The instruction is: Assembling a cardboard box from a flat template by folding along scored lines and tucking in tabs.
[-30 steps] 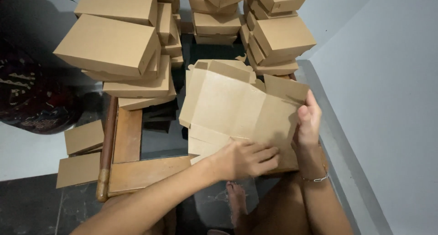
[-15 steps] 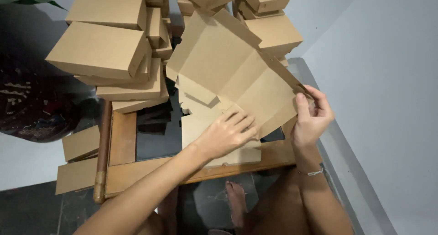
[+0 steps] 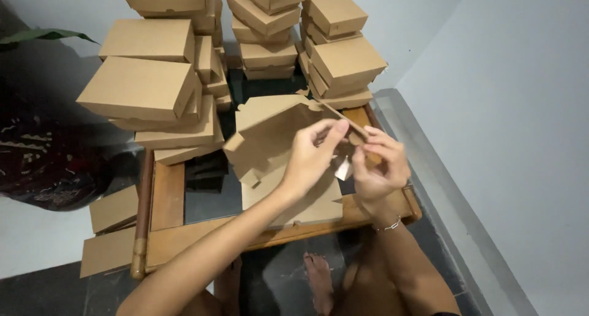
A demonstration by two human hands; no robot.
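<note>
Head view looks down on a person seated at a low wooden bench [image 3: 178, 239], both hands raised over it and working a half-folded cardboard box [image 3: 270, 132]. The left hand [image 3: 313, 159] has its fingers [image 3: 328, 134] pressed together along the top edge of one side panel, pinching it near the corner. The right hand [image 3: 377, 169] meets it from the other side, thumb and fingertips closed on the end flap at that same corner. Held like this, the two hands seem to be bringing wall and flap together so the corner can lock; that is my reading of the grip, not something plainly shown.

That box is plain brown card, creased and partly upright, its far walls standing while the near side sags open. It hangs just above a small pile of flat blanks [image 3: 294, 199] lying on the bench. Beyond it, finished boxes [image 3: 141, 89] of the same brown stand in leaning stacks, some tilted against each other, likely set back to keep them out of the way. More flat pieces [image 3: 113, 208] rest at the left end.
</note>
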